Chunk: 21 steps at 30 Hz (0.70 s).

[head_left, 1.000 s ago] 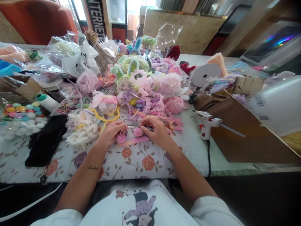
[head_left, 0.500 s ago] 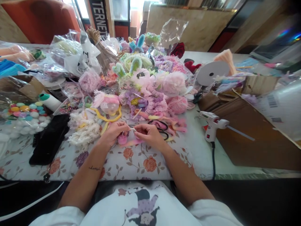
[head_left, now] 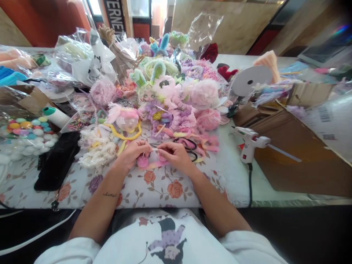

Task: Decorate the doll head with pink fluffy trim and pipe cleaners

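Observation:
My left hand and my right hand meet just above the flowered cloth, each closed in a pinch. Between the fingertips runs a small white strand, too small to make out fully. A round pink puff shows under my left fingers, and a pink and yellow fuzzy strip lies on the cloth below both hands. Partly behind my right hand rest scissors with black handles. Off-white fringed yarn lies to the left of my left hand.
Pink yarn balls, dolls and fluffy trims form a heap beyond my hands. At right a white glue gun stands beside a cardboard box. A black phone-like slab and a bag of coloured pompoms are at left.
The view has tilted and shifted slightly. My fingertips have drawn a little closer together on the white strand; both hands otherwise stay in place.

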Available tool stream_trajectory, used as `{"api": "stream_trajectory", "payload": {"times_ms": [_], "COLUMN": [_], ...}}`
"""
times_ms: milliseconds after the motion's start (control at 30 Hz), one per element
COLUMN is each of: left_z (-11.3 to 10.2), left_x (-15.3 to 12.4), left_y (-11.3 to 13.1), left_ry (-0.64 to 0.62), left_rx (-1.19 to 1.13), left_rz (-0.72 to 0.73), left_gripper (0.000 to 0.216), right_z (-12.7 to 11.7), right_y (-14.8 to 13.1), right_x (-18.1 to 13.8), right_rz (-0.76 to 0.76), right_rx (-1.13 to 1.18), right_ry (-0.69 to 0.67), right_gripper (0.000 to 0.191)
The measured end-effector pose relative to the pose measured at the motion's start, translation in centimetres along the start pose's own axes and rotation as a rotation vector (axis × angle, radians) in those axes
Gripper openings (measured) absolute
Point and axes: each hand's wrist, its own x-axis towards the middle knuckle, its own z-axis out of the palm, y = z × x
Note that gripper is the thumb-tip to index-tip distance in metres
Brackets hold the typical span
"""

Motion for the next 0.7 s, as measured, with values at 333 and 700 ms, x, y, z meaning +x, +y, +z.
{"api": "stream_trajectory", "payload": {"times_ms": [333,700], "left_z": [0.07,-0.07], "left_x": [-0.13,0.1], "left_y": [0.06,-0.66], "left_ry": [-0.013,-0.027], "left_rx": [-0.016,-0.005], "left_rz": [0.005,0.039], "left_gripper": [0.016,0.008], "right_z": [-0.11,-0.08], "right_y": [0.46,0.59], "right_x": [0.28,0.32], "right_rz": [0.098,0.168], "right_rx": [0.134,0.261], "right_ry": [-0.06,-0.058], "right_gripper": [0.03,0.03]}}
